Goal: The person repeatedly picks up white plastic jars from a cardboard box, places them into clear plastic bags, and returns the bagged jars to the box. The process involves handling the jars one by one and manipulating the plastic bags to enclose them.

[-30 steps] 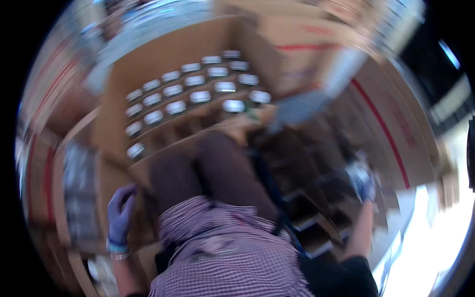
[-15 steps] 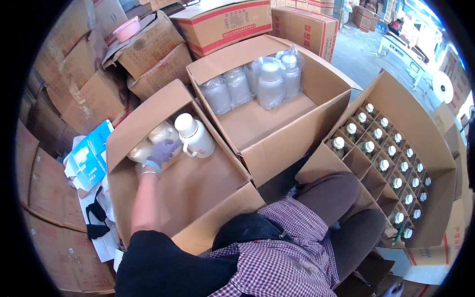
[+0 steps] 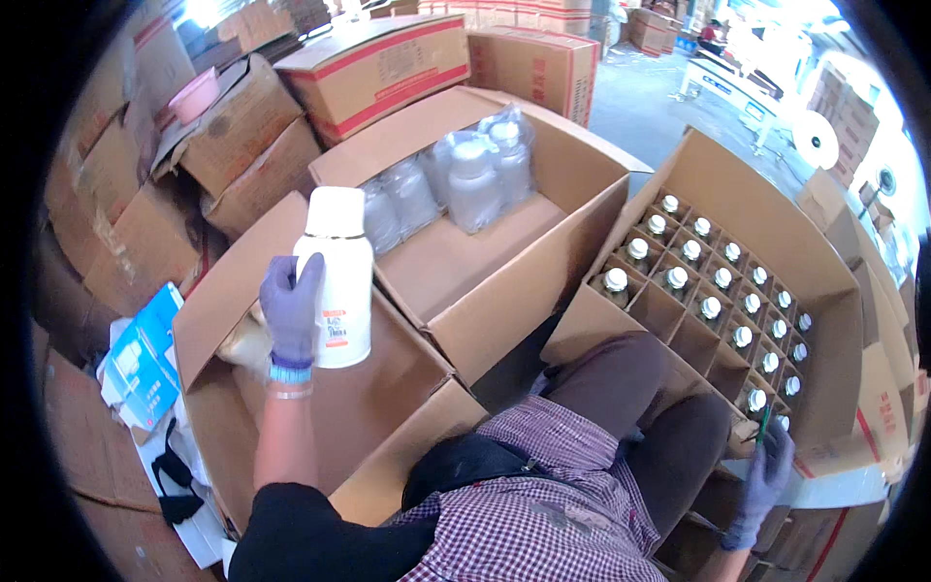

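And here is the left hand point(image 3: 291, 315), gloved in lavender, with the fingers bent firmly round the near-left side of a white vacuum flask point(image 3: 343, 281), thumb laid along its body. Up it stands, cap on top, held nearly upright over the left carton point(image 3: 402, 388), where a pale wrapped item point(image 3: 246, 345) sits near the hand. Over on the other side, the right hand point(image 3: 764, 480), gloved too, has its fingers partly curled at the near corner of the divided carton point(image 3: 832, 373), right by a slim green object point(image 3: 764, 424); whether they grip it, I cannot tell. White-capped bottles point(image 3: 616, 281) fill most of those compartments, a few nearer ones bare. Between the two, the middle carton point(image 3: 538, 281) has plastic-wrapped flasks point(image 3: 473, 192) bunched toward its far side.
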Demonstrator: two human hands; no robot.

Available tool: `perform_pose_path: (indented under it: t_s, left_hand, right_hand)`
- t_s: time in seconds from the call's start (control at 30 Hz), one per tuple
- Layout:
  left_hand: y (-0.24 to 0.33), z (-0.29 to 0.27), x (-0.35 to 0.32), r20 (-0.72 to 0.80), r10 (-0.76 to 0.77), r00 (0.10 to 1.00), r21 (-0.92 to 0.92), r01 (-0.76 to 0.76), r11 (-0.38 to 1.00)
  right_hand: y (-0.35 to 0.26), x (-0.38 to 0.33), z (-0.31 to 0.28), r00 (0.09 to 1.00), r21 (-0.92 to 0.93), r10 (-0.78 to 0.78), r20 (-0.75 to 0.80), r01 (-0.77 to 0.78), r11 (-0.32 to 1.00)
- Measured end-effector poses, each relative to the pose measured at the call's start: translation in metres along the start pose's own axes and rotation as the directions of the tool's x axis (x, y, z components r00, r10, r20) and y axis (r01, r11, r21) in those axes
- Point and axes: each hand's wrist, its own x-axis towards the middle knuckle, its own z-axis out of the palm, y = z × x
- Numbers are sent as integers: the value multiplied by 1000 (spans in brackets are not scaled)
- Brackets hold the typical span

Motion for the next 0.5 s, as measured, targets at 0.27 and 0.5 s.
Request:
perform_pose_path:
  t_s: [0.27, 0.5]
  left_hand:
    - [179, 79, -121, 417, 862, 288, -345, -827, 443]
    - [187, 153, -213, 426, 883, 197, -640, -625, 448]
  right_hand:
    - [-115, -25, 73, 947, 712, 58, 317, -278, 645]
    - [-7, -99, 38, 917, 395, 400, -2, -367, 842]
